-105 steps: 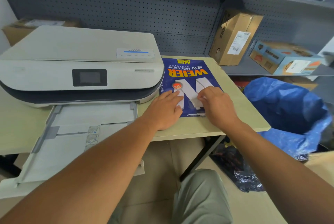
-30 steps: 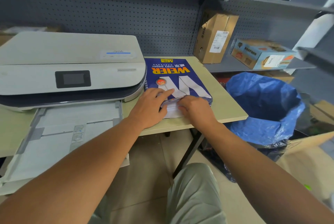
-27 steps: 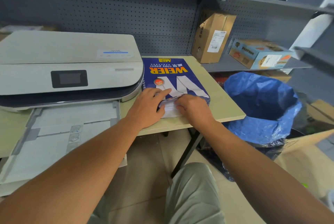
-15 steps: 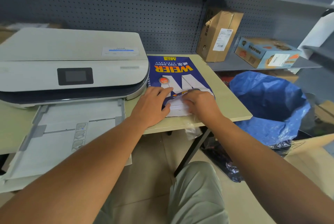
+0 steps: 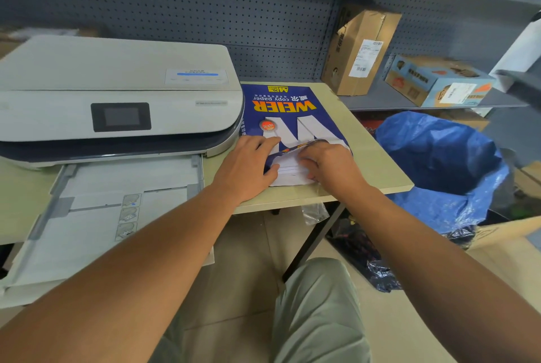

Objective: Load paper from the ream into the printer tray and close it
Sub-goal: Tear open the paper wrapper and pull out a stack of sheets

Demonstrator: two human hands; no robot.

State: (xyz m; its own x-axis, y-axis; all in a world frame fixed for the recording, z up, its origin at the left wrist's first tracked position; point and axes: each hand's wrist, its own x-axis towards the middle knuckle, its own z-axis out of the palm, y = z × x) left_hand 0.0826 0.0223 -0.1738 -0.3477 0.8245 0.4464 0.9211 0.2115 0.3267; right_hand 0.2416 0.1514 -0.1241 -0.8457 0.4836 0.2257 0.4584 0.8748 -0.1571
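Note:
A blue ream of copy paper (image 5: 285, 108) lies flat on the table right of the white printer (image 5: 117, 96). Its near end is torn open and white sheets (image 5: 288, 174) show there. My left hand (image 5: 247, 168) rests on the ream's near left corner, thumb against the sheets. My right hand (image 5: 329, 168) curls its fingers over the sheets and the peeled-back wrapper edge. The printer's paper tray (image 5: 96, 216) is pulled out toward me and overhangs the table edge; it looks to hold white paper.
A strip of clear plastic (image 5: 314, 212) hangs off the table's front edge (image 5: 366, 191). A blue bag-lined bin (image 5: 439, 166) stands on the floor at right. Cardboard boxes (image 5: 360, 51) sit on the grey shelf behind. My knee (image 5: 316, 304) is below the table.
The wrapper's near end has been torn open and pushed back, baring white sheets. A clear plastic strip now hangs off the table edge. Both hands stayed at the ream's near end.

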